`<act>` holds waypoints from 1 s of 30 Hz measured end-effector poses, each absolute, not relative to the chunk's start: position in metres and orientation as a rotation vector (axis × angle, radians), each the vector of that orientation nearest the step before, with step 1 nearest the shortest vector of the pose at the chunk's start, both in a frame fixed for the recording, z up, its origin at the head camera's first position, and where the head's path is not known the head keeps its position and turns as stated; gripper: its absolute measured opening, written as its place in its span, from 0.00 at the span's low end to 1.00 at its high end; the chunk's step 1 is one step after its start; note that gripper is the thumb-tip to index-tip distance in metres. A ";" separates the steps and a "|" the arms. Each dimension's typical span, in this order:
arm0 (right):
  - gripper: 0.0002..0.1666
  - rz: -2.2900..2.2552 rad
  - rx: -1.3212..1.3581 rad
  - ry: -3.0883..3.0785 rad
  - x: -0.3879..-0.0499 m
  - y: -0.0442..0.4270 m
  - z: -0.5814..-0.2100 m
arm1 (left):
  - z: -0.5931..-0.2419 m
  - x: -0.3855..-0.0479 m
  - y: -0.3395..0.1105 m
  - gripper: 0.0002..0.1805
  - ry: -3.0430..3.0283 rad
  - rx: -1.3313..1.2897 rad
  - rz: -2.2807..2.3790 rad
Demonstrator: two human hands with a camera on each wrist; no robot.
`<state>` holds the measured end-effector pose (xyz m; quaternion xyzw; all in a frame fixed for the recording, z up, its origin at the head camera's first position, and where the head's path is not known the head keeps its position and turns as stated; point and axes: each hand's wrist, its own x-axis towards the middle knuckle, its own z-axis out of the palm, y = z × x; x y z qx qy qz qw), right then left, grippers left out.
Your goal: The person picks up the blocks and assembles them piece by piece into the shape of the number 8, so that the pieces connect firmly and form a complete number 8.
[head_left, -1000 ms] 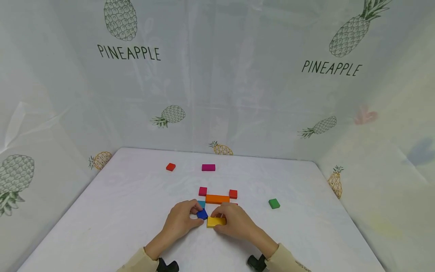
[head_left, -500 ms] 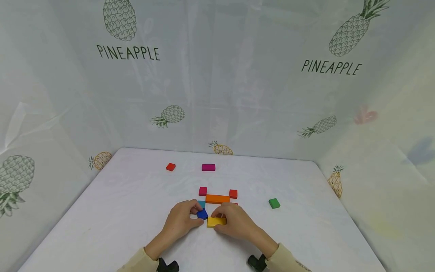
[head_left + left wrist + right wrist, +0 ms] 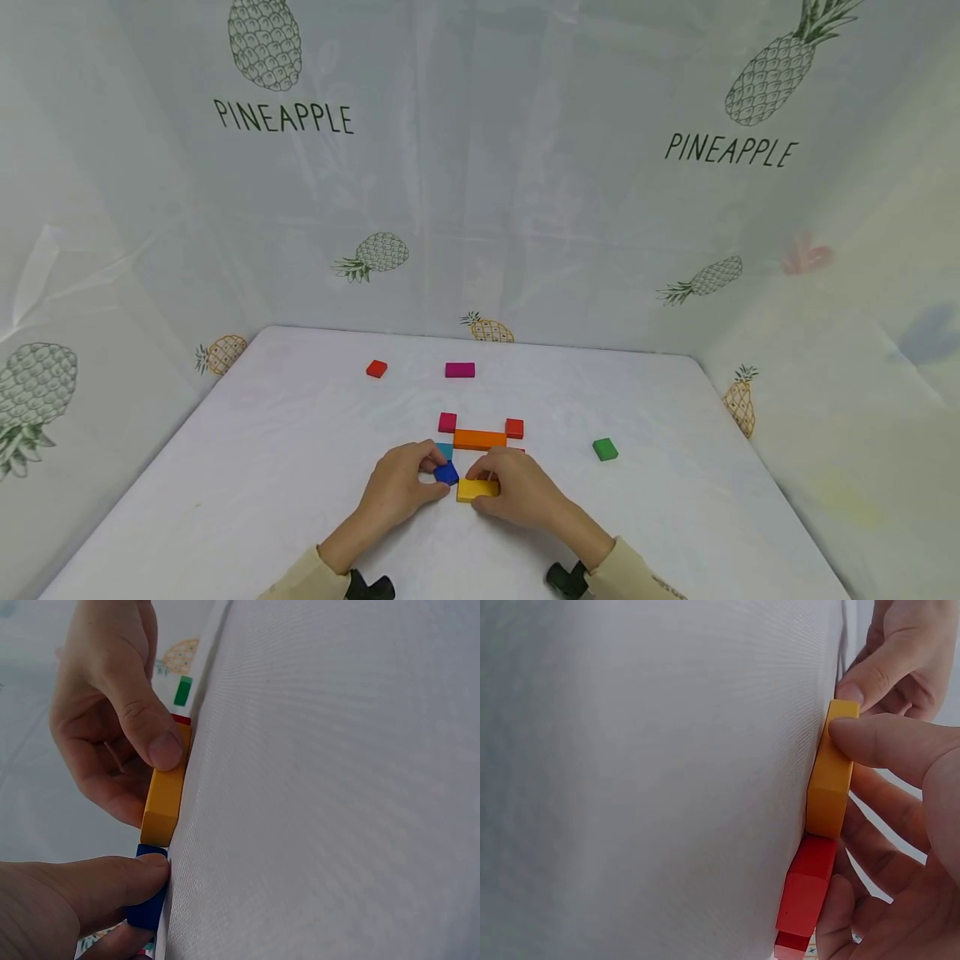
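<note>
My left hand [image 3: 397, 483] pinches a small blue block [image 3: 446, 473] between thumb and fingers on the white table. Just right of it, my right hand [image 3: 525, 490] holds a longer yellow block [image 3: 472, 490] by its long sides. In the left wrist view the yellow and blue blocks stand close, end to end. A light blue block [image 3: 445, 451], partly covered by my left fingers, lies beyond the blue one. An orange bar [image 3: 480, 439] lies farther out. The right wrist view shows a red block [image 3: 808, 889] at the yellow block's other end, close to my right fingers.
A crimson block [image 3: 447, 422] and a red block [image 3: 514, 427] lie at the orange bar's far corners. A green block [image 3: 605, 449] is off to the right. Farther back lie a loose red block [image 3: 377, 368] and a magenta block [image 3: 460, 370]. Pineapple-print cloth [image 3: 480, 183] walls the table.
</note>
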<state>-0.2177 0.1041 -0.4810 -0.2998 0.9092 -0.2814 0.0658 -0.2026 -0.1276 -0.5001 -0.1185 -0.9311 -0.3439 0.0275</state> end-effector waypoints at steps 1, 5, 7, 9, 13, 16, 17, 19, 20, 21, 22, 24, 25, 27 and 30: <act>0.13 -0.848 -0.904 2.743 -0.218 0.104 -0.481 | -0.500 -0.202 -0.128 0.16 -2.874 -0.367 -1.062; 0.13 -0.840 -0.906 2.747 -0.218 0.104 -0.481 | -0.499 -0.202 -0.128 0.16 -2.869 -0.375 -1.069; 0.13 -0.838 -0.904 2.748 -0.218 0.104 -0.481 | -0.499 -0.202 -0.128 0.16 -2.868 -0.377 -1.068; 0.13 -0.837 -0.902 2.747 -0.218 0.104 -0.481 | -0.499 -0.202 -0.128 0.16 -2.868 -0.377 -1.067; 0.13 -0.835 -0.893 2.742 -0.218 0.103 -0.481 | -0.498 -0.202 -0.129 0.16 -2.870 -0.374 -1.066; 0.13 -0.834 -0.887 2.741 -0.218 0.103 -0.481 | -0.498 -0.201 -0.129 0.16 -2.871 -0.375 -1.069; 0.13 -0.835 -0.886 2.740 -0.218 0.103 -0.482 | -0.498 -0.201 -0.129 0.16 -2.871 -0.374 -1.069; 0.13 -0.835 -0.889 2.741 -0.218 0.103 -0.481 | -0.498 -0.201 -0.128 0.16 -2.875 -0.371 -1.070; 0.13 -0.834 -0.892 2.741 -0.218 0.103 -0.481 | -0.498 -0.201 -0.128 0.16 -2.878 -0.368 -1.071; 0.13 -0.833 -0.895 2.742 -0.218 0.103 -0.482 | -0.498 -0.201 -0.128 0.16 -2.880 -0.366 -1.071; 0.13 -0.831 -0.898 2.744 -0.218 0.103 -0.482 | -0.498 -0.201 -0.128 0.16 -2.882 -0.364 -1.071; 0.13 -0.829 -0.906 2.746 -0.218 0.103 -0.481 | -0.498 -0.201 -0.128 0.16 -2.886 -0.361 -1.073; 0.13 -0.828 -0.908 2.747 -0.218 0.103 -0.481 | -0.498 -0.201 -0.128 0.16 -2.887 -0.362 -1.073; 0.13 -0.825 -0.912 2.750 -0.219 0.103 -0.482 | -0.498 -0.202 -0.128 0.16 -2.888 -0.364 -1.074; 0.13 -0.822 -0.919 2.754 -0.219 0.103 -0.482 | -0.498 -0.202 -0.129 0.16 -2.890 -0.366 -1.073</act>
